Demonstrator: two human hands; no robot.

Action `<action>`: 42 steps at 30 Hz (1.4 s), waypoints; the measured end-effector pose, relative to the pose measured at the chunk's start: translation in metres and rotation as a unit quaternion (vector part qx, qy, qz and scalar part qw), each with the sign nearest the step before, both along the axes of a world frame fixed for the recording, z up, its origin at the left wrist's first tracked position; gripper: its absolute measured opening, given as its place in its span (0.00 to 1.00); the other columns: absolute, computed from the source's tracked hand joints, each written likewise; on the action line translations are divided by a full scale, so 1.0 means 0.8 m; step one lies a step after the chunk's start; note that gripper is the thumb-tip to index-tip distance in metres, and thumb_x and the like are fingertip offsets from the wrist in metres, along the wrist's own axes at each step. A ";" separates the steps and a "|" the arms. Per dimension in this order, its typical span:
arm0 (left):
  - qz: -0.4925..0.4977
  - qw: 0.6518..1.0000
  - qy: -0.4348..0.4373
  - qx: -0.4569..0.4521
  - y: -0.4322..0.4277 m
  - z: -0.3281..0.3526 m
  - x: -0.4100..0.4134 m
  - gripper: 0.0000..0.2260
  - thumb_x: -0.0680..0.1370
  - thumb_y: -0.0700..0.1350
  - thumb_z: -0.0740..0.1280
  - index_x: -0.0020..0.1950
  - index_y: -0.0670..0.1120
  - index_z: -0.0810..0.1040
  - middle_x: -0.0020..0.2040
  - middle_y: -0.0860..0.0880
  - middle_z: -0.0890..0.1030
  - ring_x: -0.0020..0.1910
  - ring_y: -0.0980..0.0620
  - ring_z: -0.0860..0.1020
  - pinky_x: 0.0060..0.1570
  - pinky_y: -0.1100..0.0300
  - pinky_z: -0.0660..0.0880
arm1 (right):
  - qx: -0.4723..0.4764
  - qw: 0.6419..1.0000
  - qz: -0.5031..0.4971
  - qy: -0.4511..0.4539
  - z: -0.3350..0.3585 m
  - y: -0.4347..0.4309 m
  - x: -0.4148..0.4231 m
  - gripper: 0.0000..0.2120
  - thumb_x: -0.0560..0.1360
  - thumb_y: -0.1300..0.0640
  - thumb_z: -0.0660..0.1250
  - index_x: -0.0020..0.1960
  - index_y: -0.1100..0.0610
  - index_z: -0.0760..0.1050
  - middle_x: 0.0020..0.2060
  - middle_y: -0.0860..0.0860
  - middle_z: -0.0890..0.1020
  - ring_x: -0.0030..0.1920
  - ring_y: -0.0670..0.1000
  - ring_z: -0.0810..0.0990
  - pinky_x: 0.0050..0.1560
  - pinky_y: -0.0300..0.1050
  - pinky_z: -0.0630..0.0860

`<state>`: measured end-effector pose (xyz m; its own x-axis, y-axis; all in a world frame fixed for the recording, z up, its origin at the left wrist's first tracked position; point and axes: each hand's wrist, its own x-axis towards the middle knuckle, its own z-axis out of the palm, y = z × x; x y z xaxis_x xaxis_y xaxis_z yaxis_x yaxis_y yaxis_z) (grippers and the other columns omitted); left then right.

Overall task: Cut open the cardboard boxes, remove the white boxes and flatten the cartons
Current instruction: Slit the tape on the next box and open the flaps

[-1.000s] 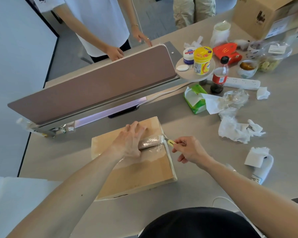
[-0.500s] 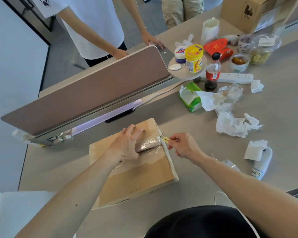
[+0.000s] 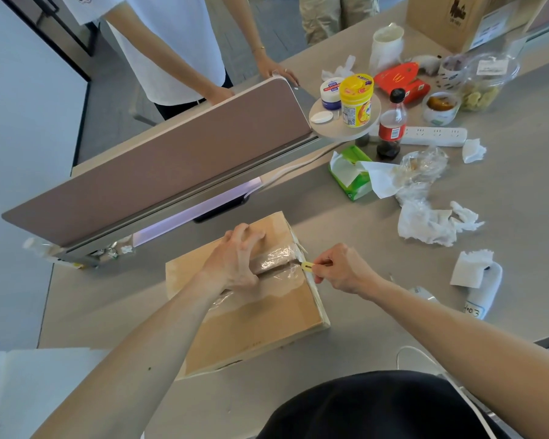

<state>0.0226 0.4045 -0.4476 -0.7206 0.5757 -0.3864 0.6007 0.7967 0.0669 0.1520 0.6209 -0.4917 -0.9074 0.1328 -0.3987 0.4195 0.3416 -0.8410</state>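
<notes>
The cardboard box lies flat on the counter close to its near edge, just in front of the brown divider panel. Clear tape runs along the flap seam on its top. The left grip rests on the box top with fingers spread and arched, the fingertips pressing the cardboard beside the tape and holding nothing. The right grip is closed in a pinch round a small yellow cutter, whose tip meets the tape at the box's right edge. Toward the counter's far right side stand a cola bottle and a yellow canister, with a green tissue pack, crumpled tissues and a white power strip nearby.
</notes>
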 end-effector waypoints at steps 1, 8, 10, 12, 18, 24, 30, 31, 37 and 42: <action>0.000 1.000 -0.001 -0.001 0.000 -0.001 0.000 0.42 0.64 0.47 0.73 0.75 0.54 0.59 0.75 0.48 0.57 0.72 0.43 0.63 0.63 0.52 0.73 | -0.002 1.000 -0.003 0.002 0.000 -0.001 0.003 0.12 0.73 0.61 0.68 0.32 0.56 0.83 0.22 0.48 0.72 0.24 0.48 0.63 0.26 0.41 0.61; -0.005 1.000 0.014 -0.011 -0.001 -0.009 0.002 0.42 0.63 0.49 0.73 0.75 0.53 0.60 0.72 0.48 0.59 0.67 0.41 0.65 0.61 0.50 0.74 | -0.020 1.000 -0.003 -0.014 0.002 -0.005 0.022 0.14 0.73 0.61 0.67 0.29 0.56 0.82 0.20 0.47 0.71 0.23 0.48 0.62 0.27 0.39 0.61; -0.003 1.000 0.016 -0.009 0.000 -0.010 0.002 0.42 0.62 0.50 0.72 0.75 0.53 0.61 0.72 0.48 0.59 0.67 0.42 0.65 0.61 0.51 0.74 | -0.030 0.999 0.016 -0.030 0.001 -0.008 0.033 0.13 0.73 0.60 0.67 0.30 0.57 0.82 0.21 0.49 0.73 0.23 0.48 0.63 0.27 0.40 0.62; -0.002 1.000 0.014 -0.007 -0.001 -0.010 0.002 0.42 0.62 0.50 0.71 0.75 0.54 0.61 0.72 0.48 0.59 0.67 0.42 0.65 0.61 0.51 0.74 | -0.041 0.998 0.037 -0.039 0.002 -0.013 0.044 0.13 0.73 0.61 0.67 0.31 0.57 0.82 0.23 0.50 0.76 0.23 0.48 0.65 0.26 0.40 0.63; 0.019 1.000 -0.003 -0.005 -0.006 -0.014 0.011 0.43 0.65 0.51 0.71 0.78 0.53 0.58 0.77 0.46 0.55 0.76 0.37 0.56 0.73 0.48 0.62 | -0.047 0.997 -0.006 -0.060 0.008 -0.001 0.059 0.12 0.74 0.61 0.67 0.33 0.58 0.83 0.25 0.50 0.79 0.24 0.47 0.67 0.26 0.39 0.65; 0.038 0.996 -0.038 0.065 -0.020 -0.009 0.020 0.44 0.61 0.59 0.63 0.77 0.49 0.64 0.79 0.43 0.58 0.79 0.43 0.55 0.75 0.49 0.57 | -0.090 0.990 -0.104 -0.043 0.023 0.010 0.062 0.09 0.76 0.59 0.67 0.38 0.59 0.81 0.30 0.52 0.83 0.22 0.49 0.68 0.24 0.39 0.64; 0.153 0.949 -0.062 0.270 -0.042 -0.013 0.041 0.23 0.67 0.53 0.67 0.59 0.44 0.80 0.58 0.50 0.79 0.58 0.52 0.76 0.60 0.62 0.69 | -0.196 0.972 -0.126 -0.021 0.048 -0.021 0.048 0.09 0.79 0.59 0.65 0.47 0.66 0.78 0.32 0.54 0.81 0.23 0.50 0.70 0.24 0.39 0.64; 0.188 0.932 -0.060 0.305 -0.046 -0.013 0.047 0.15 0.70 0.51 0.70 0.53 0.45 0.81 0.52 0.52 0.80 0.51 0.55 0.77 0.54 0.61 0.72 | -0.211 0.970 -0.120 -0.021 0.054 -0.030 0.044 0.09 0.80 0.58 0.65 0.47 0.64 0.77 0.33 0.54 0.80 0.24 0.49 0.71 0.25 0.40 0.65; 0.294 0.799 -0.250 0.461 -0.077 0.004 0.088 0.05 0.81 0.43 0.68 0.48 0.47 0.84 0.42 0.53 0.84 0.42 0.56 0.80 0.44 0.58 0.74 | -0.262 0.960 -0.092 -0.024 0.077 -0.109 0.008 0.08 0.82 0.55 0.63 0.47 0.58 0.74 0.28 0.54 0.75 0.22 0.47 0.66 0.22 0.37 0.60; 0.304 0.711 -0.322 0.547 -0.122 0.015 0.099 0.13 0.82 0.47 0.64 0.59 0.40 0.81 0.50 0.44 0.83 0.51 0.47 0.82 0.50 0.53 0.78 | -0.296 0.949 -0.090 -0.055 0.084 -0.191 -0.028 0.07 0.79 0.54 0.66 0.55 0.55 0.73 0.27 0.52 0.74 0.23 0.47 0.66 0.23 0.38 0.59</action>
